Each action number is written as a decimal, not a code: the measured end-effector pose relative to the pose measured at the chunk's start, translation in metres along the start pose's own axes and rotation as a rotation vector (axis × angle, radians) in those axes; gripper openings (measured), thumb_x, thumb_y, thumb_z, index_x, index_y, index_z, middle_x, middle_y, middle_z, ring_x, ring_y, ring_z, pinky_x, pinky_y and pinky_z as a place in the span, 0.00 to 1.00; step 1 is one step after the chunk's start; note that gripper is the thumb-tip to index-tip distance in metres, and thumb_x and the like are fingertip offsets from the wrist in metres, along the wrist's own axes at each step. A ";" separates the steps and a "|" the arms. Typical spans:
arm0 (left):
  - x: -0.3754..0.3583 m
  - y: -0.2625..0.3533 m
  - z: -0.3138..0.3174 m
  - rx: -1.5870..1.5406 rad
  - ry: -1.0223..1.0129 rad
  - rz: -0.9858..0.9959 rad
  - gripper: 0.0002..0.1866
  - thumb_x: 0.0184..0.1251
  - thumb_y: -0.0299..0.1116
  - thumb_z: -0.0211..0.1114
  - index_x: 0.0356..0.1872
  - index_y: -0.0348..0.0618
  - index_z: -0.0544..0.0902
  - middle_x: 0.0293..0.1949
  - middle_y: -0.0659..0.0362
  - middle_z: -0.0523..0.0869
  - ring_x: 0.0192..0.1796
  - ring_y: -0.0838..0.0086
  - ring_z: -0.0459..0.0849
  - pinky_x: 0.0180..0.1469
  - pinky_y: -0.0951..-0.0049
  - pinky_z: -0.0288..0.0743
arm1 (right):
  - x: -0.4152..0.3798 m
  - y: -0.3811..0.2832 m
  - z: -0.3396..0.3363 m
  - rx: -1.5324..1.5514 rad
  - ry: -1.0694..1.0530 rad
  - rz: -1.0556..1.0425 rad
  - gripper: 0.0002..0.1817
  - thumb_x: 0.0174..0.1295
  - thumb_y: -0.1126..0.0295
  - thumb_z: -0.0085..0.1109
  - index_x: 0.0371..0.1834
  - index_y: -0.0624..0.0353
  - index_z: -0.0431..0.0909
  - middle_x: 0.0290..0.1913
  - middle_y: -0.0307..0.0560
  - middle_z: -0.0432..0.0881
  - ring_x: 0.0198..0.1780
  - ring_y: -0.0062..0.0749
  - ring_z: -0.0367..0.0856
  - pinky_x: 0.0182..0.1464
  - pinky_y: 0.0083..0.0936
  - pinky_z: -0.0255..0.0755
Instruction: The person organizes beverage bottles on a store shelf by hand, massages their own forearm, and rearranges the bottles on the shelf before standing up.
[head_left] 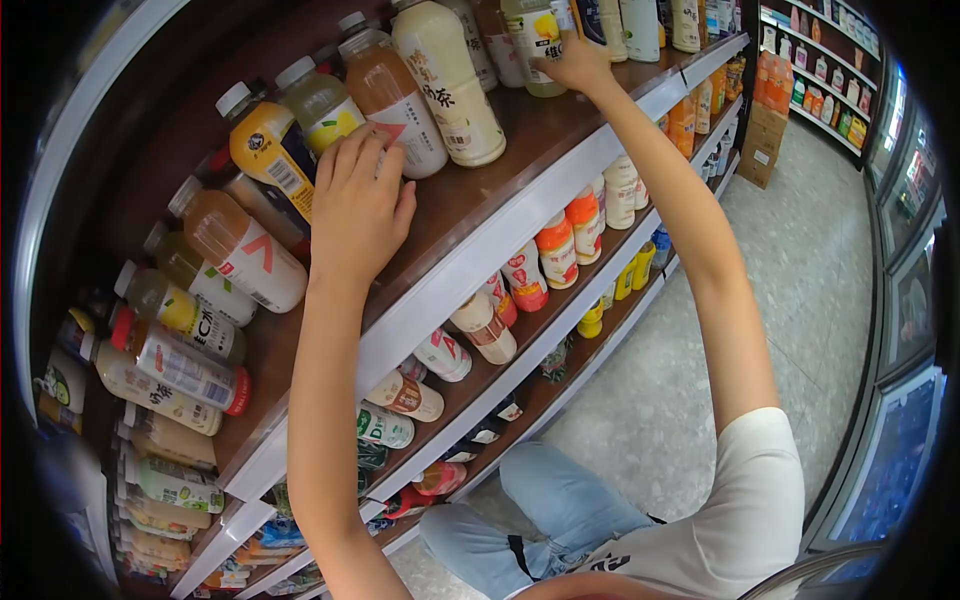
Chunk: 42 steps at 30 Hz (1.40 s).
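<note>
My left hand (362, 200) is at the upper shelf, its fingers over the lower part of a bottle with a yellow lemon label (325, 110). Whether it grips that bottle is hidden. Right beside it stand a brown tea bottle with a white label (395, 95) and a yellow and dark labelled bottle (272, 150). Farther along the same shelf, my right hand (577, 62) has its fingers closed round the side of a pale lemon drink bottle (533, 40). A large cream milk tea bottle (450, 85) stands between my hands.
White shelf edges (520, 215) run diagonally, with lower shelves of small bottles (555, 250) beneath. More bottles (245, 250) lean at the left. Cartons (762, 140) stand on the grey floor (800, 250); glass-door coolers (905, 420) line the right.
</note>
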<state>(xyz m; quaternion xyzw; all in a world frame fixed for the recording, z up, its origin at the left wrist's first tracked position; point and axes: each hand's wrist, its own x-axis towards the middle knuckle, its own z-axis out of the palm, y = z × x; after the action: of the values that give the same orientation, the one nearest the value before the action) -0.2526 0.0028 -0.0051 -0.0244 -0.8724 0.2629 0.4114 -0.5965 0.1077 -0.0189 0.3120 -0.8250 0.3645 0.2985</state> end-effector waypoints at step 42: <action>-0.001 -0.008 0.005 -0.012 -0.059 -0.023 0.13 0.52 0.31 0.68 0.39 0.39 0.79 0.46 0.55 0.81 0.58 0.62 0.75 0.60 0.61 0.67 | -0.002 -0.009 -0.028 0.360 -0.051 0.107 0.36 0.50 0.50 0.69 0.52 0.70 0.69 0.38 0.64 0.83 0.46 0.57 0.82 0.46 0.44 0.77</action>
<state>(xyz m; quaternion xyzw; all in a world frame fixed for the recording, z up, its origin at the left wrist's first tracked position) -0.2548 -0.0067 -0.0046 -0.0092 -0.8859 0.2534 0.3884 -0.5816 0.1259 -0.0008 0.3251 -0.7692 0.5136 0.1973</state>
